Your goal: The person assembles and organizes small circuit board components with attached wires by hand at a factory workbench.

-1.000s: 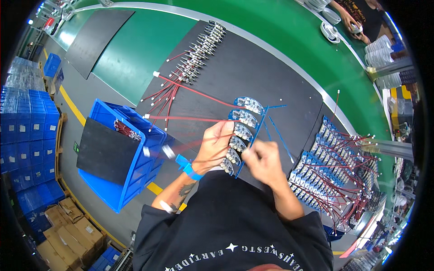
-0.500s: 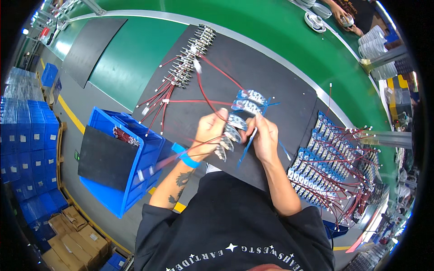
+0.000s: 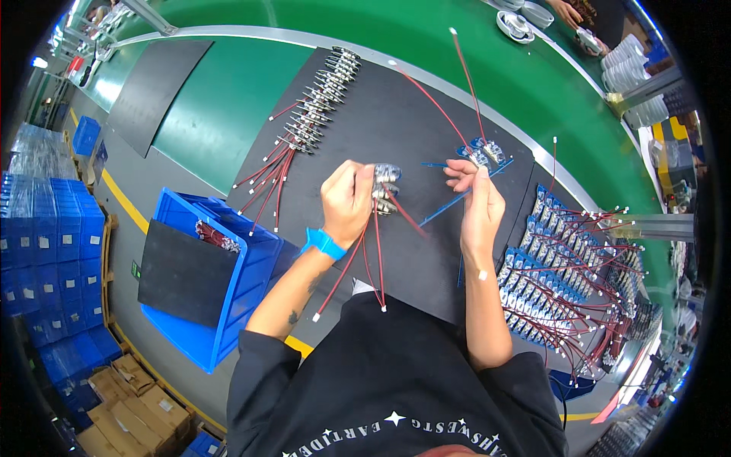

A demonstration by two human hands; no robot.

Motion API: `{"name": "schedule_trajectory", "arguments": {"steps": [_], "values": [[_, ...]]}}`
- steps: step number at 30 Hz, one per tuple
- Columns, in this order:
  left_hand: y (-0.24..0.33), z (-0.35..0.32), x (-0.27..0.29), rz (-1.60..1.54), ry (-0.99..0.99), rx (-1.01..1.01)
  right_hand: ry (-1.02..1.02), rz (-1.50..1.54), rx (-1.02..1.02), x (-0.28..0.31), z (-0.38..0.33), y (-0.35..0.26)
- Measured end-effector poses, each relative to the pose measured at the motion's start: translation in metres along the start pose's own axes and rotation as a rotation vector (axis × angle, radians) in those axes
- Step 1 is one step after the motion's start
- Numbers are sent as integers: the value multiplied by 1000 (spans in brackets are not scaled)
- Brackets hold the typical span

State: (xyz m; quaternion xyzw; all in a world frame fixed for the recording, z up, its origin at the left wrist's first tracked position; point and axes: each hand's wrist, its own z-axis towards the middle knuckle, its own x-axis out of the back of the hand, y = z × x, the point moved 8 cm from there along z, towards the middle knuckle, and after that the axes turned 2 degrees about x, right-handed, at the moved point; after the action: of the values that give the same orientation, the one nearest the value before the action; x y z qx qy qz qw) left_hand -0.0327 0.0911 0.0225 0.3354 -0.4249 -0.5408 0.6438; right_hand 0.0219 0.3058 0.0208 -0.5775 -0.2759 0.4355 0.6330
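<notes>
Several small circuit boards [image 3: 387, 174] with red wires are bunched in my left hand [image 3: 346, 199], fingers closed on their edges and the wires hanging toward me. My right hand [image 3: 481, 206] is over the right part of the black mat. It pinches a circuit-board panel [image 3: 476, 157] made of a couple of boards with thin blue edge strips [image 3: 446, 207] sticking out; two red wires [image 3: 467, 80] stretch away from it. A gap of bare mat lies between my hands. Beyond my left hand, a row of separate boards [image 3: 318, 103] stands on the mat, wires trailing toward me.
A blue crate [image 3: 255, 263] holding wired pieces and a black sheet [image 3: 186, 270] stands at my left. Stacked wired board panels [image 3: 544, 266] lie at the right beside a metal post [image 3: 655, 227]. Across the green table, another person's hand [image 3: 567, 14] is near white round housings [image 3: 515, 27].
My hands have drawn apart. The left has shifted slightly left with its bunch of boards; the right has moved right and away from me with the panel, its wires swinging to the far side.
</notes>
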Motion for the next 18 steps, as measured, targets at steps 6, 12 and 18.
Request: {"name": "schedule_trajectory", "arguments": {"steps": [6,12,18], "values": [[29,-17,2,311,-113,-317,-128,41,35,-19,-19,-33],[36,-12,2,326,-83,-387,-142,20,84,-15,-28,-46],[37,-26,12,443,-281,-441,-17,-57,280,11,-27,-78]]}}
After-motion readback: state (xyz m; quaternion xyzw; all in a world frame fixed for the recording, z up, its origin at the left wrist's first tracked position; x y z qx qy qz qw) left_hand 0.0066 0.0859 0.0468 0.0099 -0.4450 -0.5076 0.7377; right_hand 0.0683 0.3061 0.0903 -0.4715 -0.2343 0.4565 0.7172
